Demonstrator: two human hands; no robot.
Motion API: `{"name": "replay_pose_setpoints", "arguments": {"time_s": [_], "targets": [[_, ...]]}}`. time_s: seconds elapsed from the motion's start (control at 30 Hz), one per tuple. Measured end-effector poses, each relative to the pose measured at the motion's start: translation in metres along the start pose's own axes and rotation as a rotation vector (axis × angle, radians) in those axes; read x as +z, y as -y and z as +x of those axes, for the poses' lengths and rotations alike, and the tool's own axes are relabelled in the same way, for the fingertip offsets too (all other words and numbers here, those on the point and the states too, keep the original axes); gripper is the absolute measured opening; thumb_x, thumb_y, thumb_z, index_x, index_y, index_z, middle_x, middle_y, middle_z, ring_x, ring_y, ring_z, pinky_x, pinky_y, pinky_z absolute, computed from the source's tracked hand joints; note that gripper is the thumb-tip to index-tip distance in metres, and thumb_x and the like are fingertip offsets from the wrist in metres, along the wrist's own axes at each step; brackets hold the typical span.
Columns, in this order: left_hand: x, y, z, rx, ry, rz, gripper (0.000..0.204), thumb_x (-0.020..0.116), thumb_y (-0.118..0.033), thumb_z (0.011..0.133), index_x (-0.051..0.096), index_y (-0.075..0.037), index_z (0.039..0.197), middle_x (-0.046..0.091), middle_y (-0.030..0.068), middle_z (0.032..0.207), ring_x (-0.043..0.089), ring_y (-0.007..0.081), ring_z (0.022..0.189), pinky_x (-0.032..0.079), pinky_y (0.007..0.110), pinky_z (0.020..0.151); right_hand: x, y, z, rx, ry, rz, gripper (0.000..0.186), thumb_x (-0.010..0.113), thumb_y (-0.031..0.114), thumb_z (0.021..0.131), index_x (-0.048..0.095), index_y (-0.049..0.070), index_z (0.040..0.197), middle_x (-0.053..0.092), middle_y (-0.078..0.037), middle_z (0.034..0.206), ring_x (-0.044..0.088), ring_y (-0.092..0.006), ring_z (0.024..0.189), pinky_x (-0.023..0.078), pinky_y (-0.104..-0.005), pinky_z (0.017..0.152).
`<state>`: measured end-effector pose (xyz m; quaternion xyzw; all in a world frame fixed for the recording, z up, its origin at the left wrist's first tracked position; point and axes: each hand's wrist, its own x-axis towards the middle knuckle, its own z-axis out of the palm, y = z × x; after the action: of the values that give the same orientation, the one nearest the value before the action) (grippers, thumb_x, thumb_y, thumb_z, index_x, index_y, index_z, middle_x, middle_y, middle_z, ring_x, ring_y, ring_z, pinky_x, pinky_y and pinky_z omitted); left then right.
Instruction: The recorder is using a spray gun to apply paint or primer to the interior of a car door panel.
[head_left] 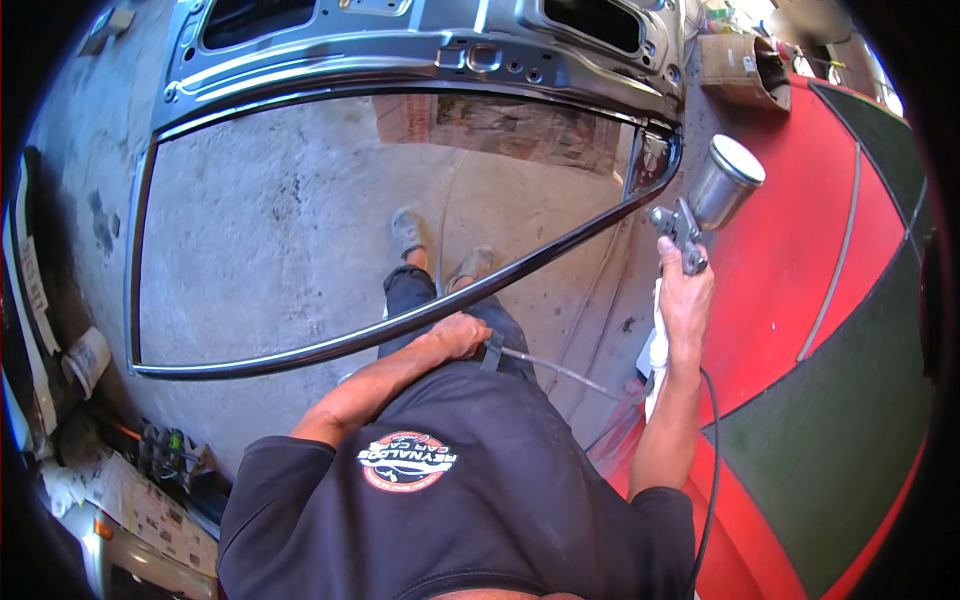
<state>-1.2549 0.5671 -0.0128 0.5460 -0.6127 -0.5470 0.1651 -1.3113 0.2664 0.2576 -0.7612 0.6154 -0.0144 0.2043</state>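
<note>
Your left hand (462, 335) grips grey metal car-door window frame (300, 357); right hand (686, 300) holds silver spray gun (712, 200) with white rag (655, 350).

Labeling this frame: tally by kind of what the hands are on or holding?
Spray gun: 1, in the right hand
White rag: 1, in the right hand too
Car door: 1, left hand on its window frame
Air hose: 1
Total: 4
</note>
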Motion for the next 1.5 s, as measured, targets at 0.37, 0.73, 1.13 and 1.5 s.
{"name": "replay_pose_setpoints", "arguments": {"time_s": [0.37, 0.73, 1.13, 1.5], "targets": [[0.002, 0.008, -0.012, 0.058, -0.100, -0.042, 0.019, 0.065, -0.009, 0.085, 0.070, -0.007, 0.103, 0.072, 0.0153, 0.101, 0.070, 0.0391, 0.098, 0.056, 0.048, 0.086, 0.019, -0.011, 0.036, -0.065, -0.147, 0.120, 0.048, 0.072, 0.045, 0.097, 0.070, -0.003, 0.105, 0.068, -0.015, 0.078, 0.065, -0.0268, 0.076, 0.051, -0.0422, 0.075], [0.003, 0.011, -0.035, -0.019, -0.150, -0.130, 0.035, 0.063, -0.004, 0.081, 0.070, -0.010, 0.114, 0.071, 0.0166, 0.102, 0.069, 0.0391, 0.102, 0.055, 0.047, 0.090, 0.067, 0.023, 0.052, -0.269, -0.104, 0.275, 0.042, 0.071, 0.043, 0.099, 0.065, 0.002, 0.093, 0.057, 0.000, 0.068, 0.054, -0.0107, 0.052, 0.045, -0.0306, 0.047], [0.029, 0.023, -0.051, -0.199, -0.195, -0.143, 0.033, 0.058, -0.007, 0.088, 0.072, -0.013, 0.117, 0.070, 0.0149, 0.109, 0.069, 0.0357, 0.106, 0.057, 0.044, 0.090, 0.102, 0.116, 0.000, -0.243, 0.224, 0.451, 0.041, 0.074, 0.039, 0.098, 0.065, -0.001, 0.101, 0.060, -0.004, 0.076, 0.050, -0.0154, 0.071, 0.047, -0.0344, 0.067], [0.037, 0.018, -0.065, -0.282, -0.323, -0.134, 0.030, 0.061, -0.010, 0.087, 0.075, -0.013, 0.113, 0.070, 0.0152, 0.107, 0.069, 0.0368, 0.104, 0.057, 0.048, 0.089, 0.152, 0.187, -0.031, -0.422, 0.384, 0.571, 0.040, 0.073, 0.038, 0.098, 0.065, 0.000, 0.096, 0.059, -0.002, 0.075, 0.051, -0.0134, 0.072, 0.046, -0.0335, 0.066]]}}
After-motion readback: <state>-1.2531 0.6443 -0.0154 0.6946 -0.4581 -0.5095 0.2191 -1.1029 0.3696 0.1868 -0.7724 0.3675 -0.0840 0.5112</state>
